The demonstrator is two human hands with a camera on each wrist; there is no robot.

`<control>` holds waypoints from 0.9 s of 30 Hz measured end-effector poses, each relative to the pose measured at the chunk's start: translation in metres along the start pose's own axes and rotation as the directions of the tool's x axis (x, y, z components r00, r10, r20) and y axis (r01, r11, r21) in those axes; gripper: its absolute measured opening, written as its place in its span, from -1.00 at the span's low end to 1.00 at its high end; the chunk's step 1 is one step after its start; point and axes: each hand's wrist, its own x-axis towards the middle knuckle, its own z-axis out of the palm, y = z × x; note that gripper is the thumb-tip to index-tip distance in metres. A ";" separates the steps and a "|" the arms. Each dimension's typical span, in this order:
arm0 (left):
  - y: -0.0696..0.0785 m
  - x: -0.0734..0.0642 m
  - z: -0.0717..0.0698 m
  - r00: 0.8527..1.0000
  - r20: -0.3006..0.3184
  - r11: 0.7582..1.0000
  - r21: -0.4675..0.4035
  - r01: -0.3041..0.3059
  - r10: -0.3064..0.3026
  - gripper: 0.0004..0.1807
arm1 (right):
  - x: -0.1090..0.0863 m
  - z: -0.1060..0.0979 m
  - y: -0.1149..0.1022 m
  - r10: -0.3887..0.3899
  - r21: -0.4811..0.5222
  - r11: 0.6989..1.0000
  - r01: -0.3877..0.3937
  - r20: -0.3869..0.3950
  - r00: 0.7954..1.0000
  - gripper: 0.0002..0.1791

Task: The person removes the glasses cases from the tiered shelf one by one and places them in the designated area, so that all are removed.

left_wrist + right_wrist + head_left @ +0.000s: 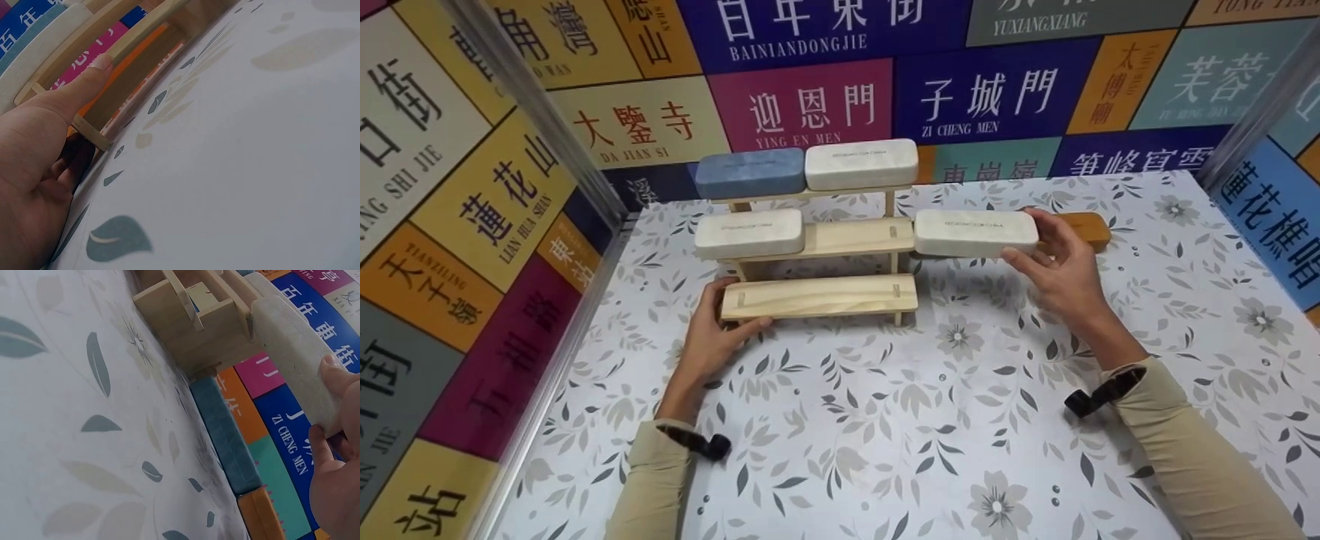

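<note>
A three-step wooden display rack [821, 298] stands on the table. My left hand [718, 334] grips the left end of its lowest step, thumb along the front edge in the left wrist view. My right hand [1069, 274] pinches the right end of a white glasses case [975, 234], holding it off the table. The case's left end is at the right end of the middle step; whether they touch I cannot tell. Another white case [750, 232] lies on the left of that step. A blue case [750, 172] and a white case [861, 163] sit side by side on the top step.
An orange case [1087, 231] lies on the table behind my right hand. Beside it in the right wrist view is a blue case [225, 436], below the held one. Panels with printed characters [817, 105] wall the back and sides. A leaf-patterned cloth [885, 420] covers the table.
</note>
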 end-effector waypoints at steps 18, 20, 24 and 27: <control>-0.001 0.000 -0.001 1.000 0.002 1.000 0.014 -0.002 0.002 0.03 | 0.001 -0.007 0.012 0.109 -0.196 0.975 -0.101 0.032 0.994 -0.15; 0.000 0.000 -0.001 1.000 0.003 1.000 0.010 -0.006 0.006 0.03 | 0.001 -0.007 0.014 0.117 -0.218 0.970 -0.104 0.048 0.992 -0.13; 0.000 0.000 -0.001 1.000 0.004 1.000 -0.003 -0.007 0.007 0.04 | 0.000 -0.007 0.018 0.112 -0.272 0.958 -0.088 0.073 0.991 -0.10; 0.000 0.001 -0.001 1.000 0.003 1.000 -0.002 -0.006 0.006 0.04 | -0.001 -0.006 0.021 0.112 -0.302 0.950 -0.080 0.092 0.989 -0.10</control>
